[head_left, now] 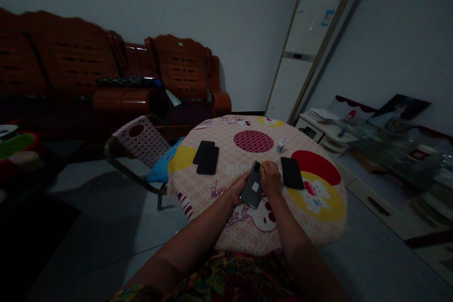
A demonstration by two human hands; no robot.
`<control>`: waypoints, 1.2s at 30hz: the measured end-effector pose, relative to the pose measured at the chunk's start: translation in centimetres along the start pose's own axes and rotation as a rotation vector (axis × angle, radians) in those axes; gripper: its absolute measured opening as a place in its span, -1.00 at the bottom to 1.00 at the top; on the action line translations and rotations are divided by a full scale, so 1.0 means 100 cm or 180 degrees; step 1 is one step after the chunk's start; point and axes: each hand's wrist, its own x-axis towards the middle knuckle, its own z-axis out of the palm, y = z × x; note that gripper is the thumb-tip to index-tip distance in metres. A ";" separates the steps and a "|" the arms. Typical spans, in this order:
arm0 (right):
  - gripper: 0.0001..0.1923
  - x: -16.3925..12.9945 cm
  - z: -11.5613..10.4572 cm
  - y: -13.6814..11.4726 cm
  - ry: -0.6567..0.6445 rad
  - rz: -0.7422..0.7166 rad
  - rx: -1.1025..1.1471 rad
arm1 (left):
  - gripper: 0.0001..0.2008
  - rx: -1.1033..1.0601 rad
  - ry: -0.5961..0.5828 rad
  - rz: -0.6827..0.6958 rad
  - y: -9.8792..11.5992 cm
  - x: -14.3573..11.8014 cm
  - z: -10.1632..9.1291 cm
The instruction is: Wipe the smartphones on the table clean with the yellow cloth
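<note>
A grey smartphone point(252, 192) lies back side up in my left hand point(239, 189), whose fingers wrap its left edge. Its dark camera block shows at the top, and a small whitish square sits on its back. My right hand point(271, 177) is closed in a pinch at the camera end, with a bit of something small and yellow point(262, 162) at the fingertips; I cannot make out its kind. To the right of that hand lies a flat black phone-like slab point(292, 173). Behind it stands a small white bottle with a blue label point(281, 144).
Two overlapping dark phone-like slabs point(207, 158) lie at the left of the round table with its patterned cloth point(201, 198). A woven chair point(141, 139) with a blue packet point(163, 163) stands to the left. A glass-topped cabinet point(389, 137) runs along the right; wooden seats point(182, 66) stand behind.
</note>
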 end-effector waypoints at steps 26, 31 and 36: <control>-0.76 0.018 0.003 -0.003 -0.0245 -0.0386 0.0115 | -0.59 0.0053 0.0084 -0.0006 0.002 -0.010 0.009; -0.76 0.004 0.001 -0.007 -0.0440 -0.0621 0.0331 | -0.65 0.0163 0.0406 0.0065 0.004 -0.013 0.015; -0.75 -0.001 -0.003 -0.008 -0.0391 -0.0658 0.0304 | -0.65 0.0098 0.0475 0.0058 0.005 -0.014 0.016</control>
